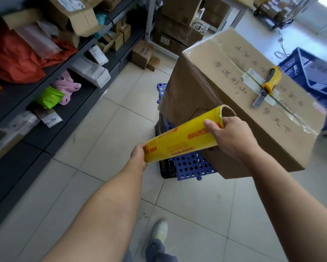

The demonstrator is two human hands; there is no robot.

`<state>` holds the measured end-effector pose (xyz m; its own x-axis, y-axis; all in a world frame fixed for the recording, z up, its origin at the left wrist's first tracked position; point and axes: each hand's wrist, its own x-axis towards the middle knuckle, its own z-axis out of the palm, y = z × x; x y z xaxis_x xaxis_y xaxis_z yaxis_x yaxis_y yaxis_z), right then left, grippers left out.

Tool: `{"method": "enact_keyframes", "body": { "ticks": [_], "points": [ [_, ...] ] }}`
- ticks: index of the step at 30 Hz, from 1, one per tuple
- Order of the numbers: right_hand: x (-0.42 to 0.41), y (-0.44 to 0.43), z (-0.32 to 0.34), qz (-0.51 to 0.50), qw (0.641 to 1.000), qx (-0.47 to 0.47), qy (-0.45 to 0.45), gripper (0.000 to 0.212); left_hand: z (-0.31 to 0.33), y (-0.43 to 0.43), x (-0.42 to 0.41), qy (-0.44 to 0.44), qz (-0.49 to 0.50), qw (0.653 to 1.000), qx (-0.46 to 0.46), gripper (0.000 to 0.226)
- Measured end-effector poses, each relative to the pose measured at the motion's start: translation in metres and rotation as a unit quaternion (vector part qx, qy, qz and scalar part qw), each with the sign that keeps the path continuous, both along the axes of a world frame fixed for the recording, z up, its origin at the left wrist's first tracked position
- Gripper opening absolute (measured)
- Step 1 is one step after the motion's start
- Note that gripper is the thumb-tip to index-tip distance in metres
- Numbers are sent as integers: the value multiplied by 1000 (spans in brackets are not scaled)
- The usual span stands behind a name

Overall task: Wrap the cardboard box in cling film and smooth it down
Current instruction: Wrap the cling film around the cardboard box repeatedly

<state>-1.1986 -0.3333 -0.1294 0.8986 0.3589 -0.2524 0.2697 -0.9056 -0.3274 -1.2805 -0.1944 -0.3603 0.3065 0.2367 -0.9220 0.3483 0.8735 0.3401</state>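
Atop a blue perforated crate (191, 165) stands the cardboard box (196, 95), large, matte brown and sharp-edged, its side apparently already layered with glossy film (the top seam is taped). Just beside its near corner the cling film roll (179, 140), a smooth yellow hollow tube, slants from lower left up towards the box. The right hand (232, 135) grips the upper end, nearer the box; the left hand (139, 155) clasps the lower end. A yellow-handled knife (268, 84) lies on top.
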Motion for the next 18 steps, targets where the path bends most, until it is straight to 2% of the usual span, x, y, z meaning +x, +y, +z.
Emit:
{"method": "enact_keyframes", "body": {
  "ticks": [2,5,6,8,13,16,18],
  "points": [
    [4,-10,0,35,999,-22,-9,45,-6,-20,0,1,26,1000,-5,28],
    [12,-28,-1,70,997,-20,-2,38,-13,-47,-4,14,61,998,-3,71],
    [14,-33,-1,79,997,-16,4,36,-15,-55,-7,22,73,997,-1,78],
    [16,-39,-1,91,996,1,9,36,-18,-66,-11,32,90,995,-7,75],
    [12,-45,-6,111,992,25,-47,55,-10,-75,-13,18,101,994,-19,39],
    [11,-52,-11,115,992,-3,-58,40,-6,-82,-19,2,95,995,-13,33],
    [10,-61,-10,98,994,-3,-38,30,-9,-86,-24,-2,90,996,-12,45]
  ]
}}
